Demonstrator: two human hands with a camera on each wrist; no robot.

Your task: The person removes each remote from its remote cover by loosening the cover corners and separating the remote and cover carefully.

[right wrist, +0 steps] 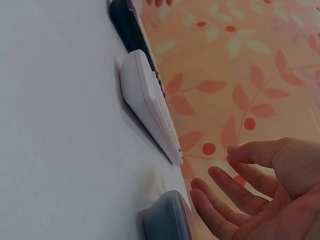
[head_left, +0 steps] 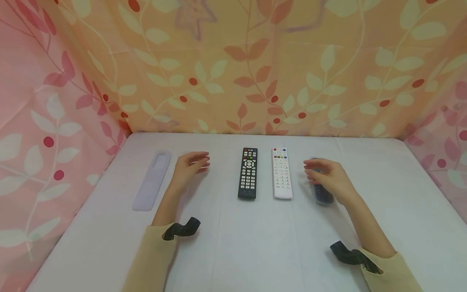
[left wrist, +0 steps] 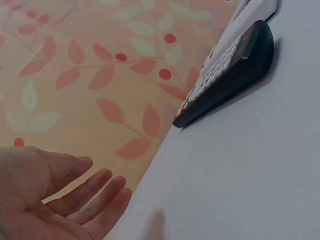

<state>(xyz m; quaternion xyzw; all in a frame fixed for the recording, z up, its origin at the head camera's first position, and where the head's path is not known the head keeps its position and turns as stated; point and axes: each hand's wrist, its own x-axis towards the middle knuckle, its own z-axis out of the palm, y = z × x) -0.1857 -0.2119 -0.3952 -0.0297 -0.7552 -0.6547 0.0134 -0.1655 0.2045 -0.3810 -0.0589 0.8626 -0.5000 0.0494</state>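
Note:
My left hand [head_left: 187, 166], fingers loosely bent and holding nothing, hovers between a pale lilac sleeve-like cover [head_left: 151, 182] and a black remote control [head_left: 248, 174]. To the right of the black remote lies a white remote control [head_left: 282, 174], roughly parallel to it. Over a dark remote-like object [head_left: 322, 194] in a bluish casing is my right hand [head_left: 330, 178], its fingers relaxed with nothing between them; it hides much of that object. The right wrist view shows the casing's rounded end [right wrist: 167, 220] below the fingers [right wrist: 240, 195].
A white-covered table [head_left: 233, 243] carries everything. Floral cloth [head_left: 219, 61] hangs along its back edge, with pink floral cloth [head_left: 33, 121] at the left side and more at the right. Black straps [head_left: 182, 229] stick out from the sleeve cuffs.

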